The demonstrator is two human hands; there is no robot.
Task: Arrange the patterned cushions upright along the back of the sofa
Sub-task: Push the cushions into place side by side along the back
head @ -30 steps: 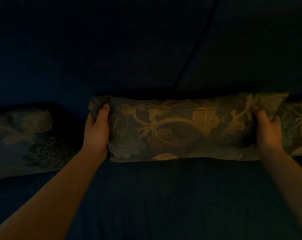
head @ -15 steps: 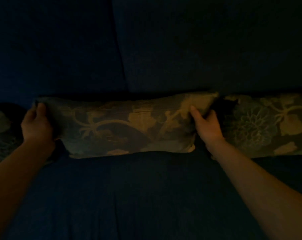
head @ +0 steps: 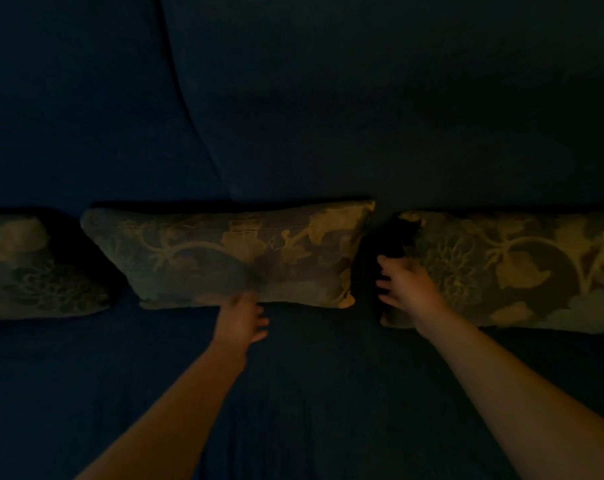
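Three floral-patterned cushions stand in a row against the dark blue sofa back [head: 328, 98]. The middle cushion [head: 231, 254] stands upright. My left hand [head: 241, 318] hovers just below its lower edge, blurred, fingers apart, holding nothing. The right cushion [head: 508, 271] leans against the back; my right hand [head: 402, 282] is at its left end, fingers spread toward the dark gap between the two cushions, not clearly gripping. The left cushion [head: 26, 268] is partly cut off by the frame edge.
The dark blue seat [head: 311, 393] stretches in front of the cushions beneath my forearms. A seam [head: 186, 109] between two back pads runs down behind the middle cushion. The room is very dim.
Both hands have let go of the middle cushion. My left hand moved right to its lower edge; my right hand shifted to the right cushion's left end. The view panned right.
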